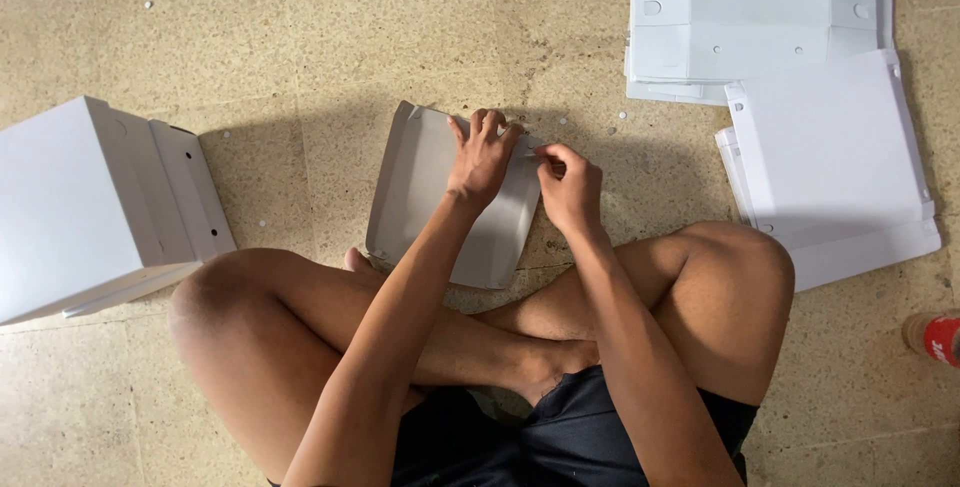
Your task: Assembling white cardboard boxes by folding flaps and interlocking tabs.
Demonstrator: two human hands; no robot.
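Half-folded grey cardboard box (430,187) lies on floor.

folded boxes (80,202): 1 | half-folded box (440,197): 1 | flat stacks (740,17): 2 | bottle (935,335): 1
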